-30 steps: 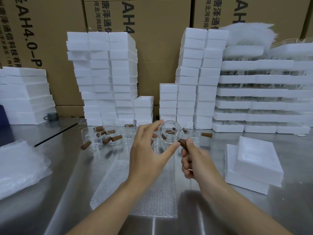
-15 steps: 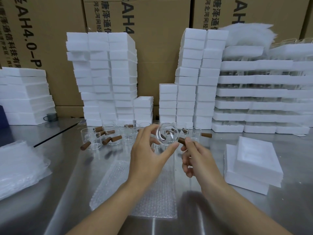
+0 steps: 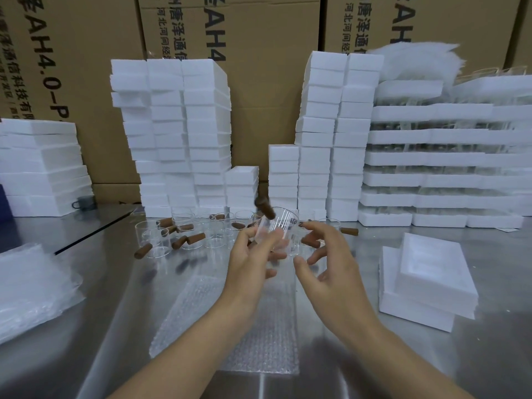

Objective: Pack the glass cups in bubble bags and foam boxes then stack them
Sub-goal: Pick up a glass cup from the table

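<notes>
Fingers [image 3: 272, 256] of left hand [image 3: 250, 266] grip clear, brown-handled glass cup [image 3: 280, 227]

"AH4.0-P" on left cardboard carton [image 3: 86, 67]

left hand [image 3: 251, 262] curled, right hand [image 3: 326, 264] loose

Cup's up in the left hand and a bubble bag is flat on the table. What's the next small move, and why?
Probably bring the right hand down to pick up the bubble bag. The left hand alone holds the glass cup, its brown handle pointing up, while the right hand is open and holds nothing. The bag lies flat just below both hands.
</notes>
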